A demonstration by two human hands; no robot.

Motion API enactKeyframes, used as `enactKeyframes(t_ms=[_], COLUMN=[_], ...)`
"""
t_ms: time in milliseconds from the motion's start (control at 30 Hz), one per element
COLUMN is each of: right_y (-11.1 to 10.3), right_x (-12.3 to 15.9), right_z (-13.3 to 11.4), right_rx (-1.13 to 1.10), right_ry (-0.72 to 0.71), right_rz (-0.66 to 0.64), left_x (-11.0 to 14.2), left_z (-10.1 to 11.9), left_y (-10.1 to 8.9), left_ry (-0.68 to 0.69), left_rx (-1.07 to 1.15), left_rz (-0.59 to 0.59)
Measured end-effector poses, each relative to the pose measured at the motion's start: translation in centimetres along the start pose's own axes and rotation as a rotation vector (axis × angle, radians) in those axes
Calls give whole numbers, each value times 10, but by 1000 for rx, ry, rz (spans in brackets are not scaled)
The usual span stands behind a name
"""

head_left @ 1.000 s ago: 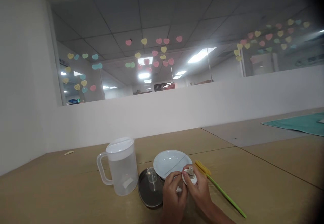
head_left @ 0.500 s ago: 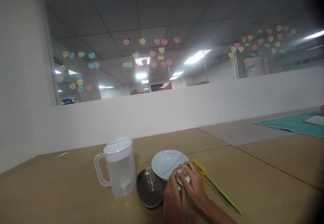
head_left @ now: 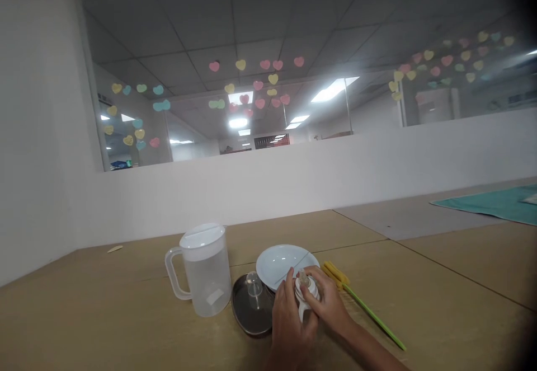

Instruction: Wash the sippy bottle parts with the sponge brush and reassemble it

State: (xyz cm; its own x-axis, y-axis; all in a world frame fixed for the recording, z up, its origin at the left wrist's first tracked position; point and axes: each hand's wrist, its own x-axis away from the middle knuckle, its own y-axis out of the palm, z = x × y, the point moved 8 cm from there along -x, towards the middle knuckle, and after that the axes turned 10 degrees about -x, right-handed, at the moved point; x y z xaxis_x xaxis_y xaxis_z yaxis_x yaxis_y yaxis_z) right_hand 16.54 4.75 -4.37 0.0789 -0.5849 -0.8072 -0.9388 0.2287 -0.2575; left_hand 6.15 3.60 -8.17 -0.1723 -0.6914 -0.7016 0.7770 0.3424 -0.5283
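Note:
Both of my hands meet at the bottom centre of the head view around a small white bottle cap with a clear teat (head_left: 304, 285). My left hand (head_left: 289, 319) wraps its fingers round the lower part, and my right hand (head_left: 331, 304) grips the cap from the right. Just behind them lies a white divided plate (head_left: 280, 262). Left of my hands a dark metal tray (head_left: 250, 318) carries a clear upturned cup (head_left: 253, 287). A yellow-headed brush with a green handle (head_left: 364, 310) lies on the table to the right.
A clear plastic jug with a white lid (head_left: 204, 270) stands on the brown table (head_left: 440, 298) at the left. A teal mat (head_left: 495, 203) lies far right. A white partition wall (head_left: 293, 181) with glass and heart stickers runs behind.
My hands stay together on the cap and have turned it slightly; the left fingers now reach higher beside it. The camera has shifted a little.

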Motion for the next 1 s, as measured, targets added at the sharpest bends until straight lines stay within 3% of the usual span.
enactKeyframes(t_ms=[133, 367, 533, 833, 1000], right_y=[0, -5, -5, -3, -6], right_x=[-1, 4, 10, 4, -1], right_z=[-4, 8, 24, 13, 23], right_rx=[-82, -98, -231, -288, -376], right_ry=[12, 36, 169, 174, 224], right_rz=[-26, -14, 14, 38, 81], left_x=[-2, -6, -7, -6, -6], left_z=[-1, -2, -11, -9, -11], left_y=[2, 1, 4, 6, 1], left_ry=[-19, -77, -123, -100, -107], left_rx=[-84, 83, 140, 110, -7], left_rz=[21, -56, -97, -71, -22])
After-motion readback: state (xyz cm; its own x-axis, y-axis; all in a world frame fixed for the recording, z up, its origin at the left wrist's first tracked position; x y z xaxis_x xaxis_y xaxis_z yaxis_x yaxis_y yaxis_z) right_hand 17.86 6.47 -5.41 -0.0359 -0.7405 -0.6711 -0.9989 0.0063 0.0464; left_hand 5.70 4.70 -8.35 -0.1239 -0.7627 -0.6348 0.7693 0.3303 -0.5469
